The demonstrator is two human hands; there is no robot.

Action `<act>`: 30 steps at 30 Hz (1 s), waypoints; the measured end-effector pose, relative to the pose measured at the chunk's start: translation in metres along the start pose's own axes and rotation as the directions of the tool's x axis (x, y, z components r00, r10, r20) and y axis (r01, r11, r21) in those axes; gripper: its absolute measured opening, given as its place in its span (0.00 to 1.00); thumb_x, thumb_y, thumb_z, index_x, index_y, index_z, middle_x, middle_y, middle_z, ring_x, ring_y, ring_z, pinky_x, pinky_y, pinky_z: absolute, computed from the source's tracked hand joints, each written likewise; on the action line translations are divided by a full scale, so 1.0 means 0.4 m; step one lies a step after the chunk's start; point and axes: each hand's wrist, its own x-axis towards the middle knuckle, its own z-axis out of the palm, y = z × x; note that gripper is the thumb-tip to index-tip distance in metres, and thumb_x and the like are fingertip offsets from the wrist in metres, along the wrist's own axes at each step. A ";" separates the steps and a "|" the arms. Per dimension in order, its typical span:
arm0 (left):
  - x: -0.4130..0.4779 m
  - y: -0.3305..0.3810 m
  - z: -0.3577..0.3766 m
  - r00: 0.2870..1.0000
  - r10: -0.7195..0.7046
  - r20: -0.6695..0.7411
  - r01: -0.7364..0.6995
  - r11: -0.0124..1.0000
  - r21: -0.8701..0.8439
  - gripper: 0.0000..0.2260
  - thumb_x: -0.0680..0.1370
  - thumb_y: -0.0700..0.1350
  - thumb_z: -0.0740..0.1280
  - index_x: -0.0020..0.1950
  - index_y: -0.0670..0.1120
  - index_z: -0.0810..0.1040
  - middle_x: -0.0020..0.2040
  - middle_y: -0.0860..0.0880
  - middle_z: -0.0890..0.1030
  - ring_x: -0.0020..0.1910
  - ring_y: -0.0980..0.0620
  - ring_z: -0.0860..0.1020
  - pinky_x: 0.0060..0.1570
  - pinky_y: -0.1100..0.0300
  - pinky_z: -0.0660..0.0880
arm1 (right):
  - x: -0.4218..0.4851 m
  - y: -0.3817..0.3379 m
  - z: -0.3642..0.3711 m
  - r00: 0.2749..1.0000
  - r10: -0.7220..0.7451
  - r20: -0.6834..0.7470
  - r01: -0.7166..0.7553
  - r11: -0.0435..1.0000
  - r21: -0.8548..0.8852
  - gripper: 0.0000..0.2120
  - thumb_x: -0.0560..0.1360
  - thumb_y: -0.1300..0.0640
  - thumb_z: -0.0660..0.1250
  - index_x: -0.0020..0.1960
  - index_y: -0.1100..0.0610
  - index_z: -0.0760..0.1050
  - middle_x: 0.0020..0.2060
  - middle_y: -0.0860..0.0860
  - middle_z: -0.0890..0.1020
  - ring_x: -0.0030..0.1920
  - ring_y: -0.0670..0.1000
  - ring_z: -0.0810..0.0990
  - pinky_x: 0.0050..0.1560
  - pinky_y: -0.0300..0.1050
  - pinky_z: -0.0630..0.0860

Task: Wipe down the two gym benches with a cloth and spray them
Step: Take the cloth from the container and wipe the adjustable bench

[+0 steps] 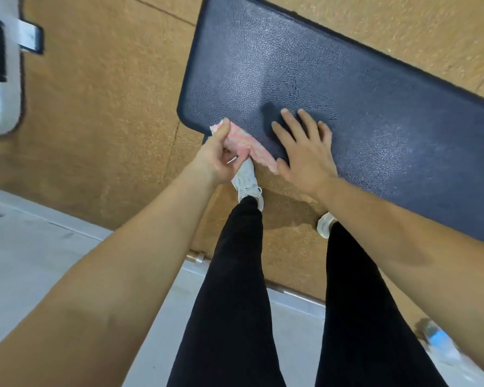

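A dark blue padded gym bench (347, 88) runs from the upper middle to the right edge. A pink and white cloth (246, 145) lies over its near corner edge. My left hand (217, 156) is shut on the cloth at that corner, thumb on top. Just to the right, my right hand (305, 152) lies flat on the pad with fingers spread, its thumb touching the cloth. A spray bottle (442, 344) with a blue band shows blurred at the lower right, on the floor.
Orange-brown rubber flooring (101, 121) surrounds the bench. A grey floor strip (39, 261) lies at the lower left. White and dark equipment (0, 74) stands at the far left edge. My legs in black trousers and white shoes (246, 180) stand right against the bench.
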 end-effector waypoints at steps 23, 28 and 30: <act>-0.015 0.267 -0.031 0.652 0.744 0.145 -0.518 0.297 0.802 0.15 0.76 0.58 0.73 0.45 0.46 0.85 0.30 0.57 0.77 0.32 0.56 0.79 0.32 0.62 0.70 | 0.006 -0.028 -0.017 0.995 0.095 0.025 -0.093 0.993 -0.066 0.34 0.74 0.50 0.74 0.77 0.49 0.67 0.80 0.51 0.62 0.80 0.59 0.56 0.77 0.66 0.57; -0.013 0.255 0.069 0.463 0.731 0.501 -0.525 -0.229 0.820 0.17 0.81 0.50 0.62 0.66 0.47 0.80 0.65 0.39 0.81 0.59 0.37 0.79 0.64 0.47 0.74 | 0.003 -0.011 -0.006 0.998 0.056 -0.035 -0.057 0.998 -0.020 0.35 0.72 0.51 0.76 0.76 0.49 0.68 0.79 0.51 0.64 0.79 0.59 0.59 0.76 0.66 0.59; -0.008 0.229 0.087 0.408 0.662 0.629 -0.494 -0.420 0.761 0.20 0.82 0.44 0.61 0.74 0.46 0.74 0.80 0.43 0.66 0.69 0.35 0.70 0.73 0.45 0.64 | 0.001 -0.007 -0.005 0.997 0.051 -0.055 -0.049 0.998 0.027 0.34 0.72 0.53 0.76 0.76 0.50 0.69 0.79 0.51 0.64 0.79 0.58 0.59 0.75 0.67 0.59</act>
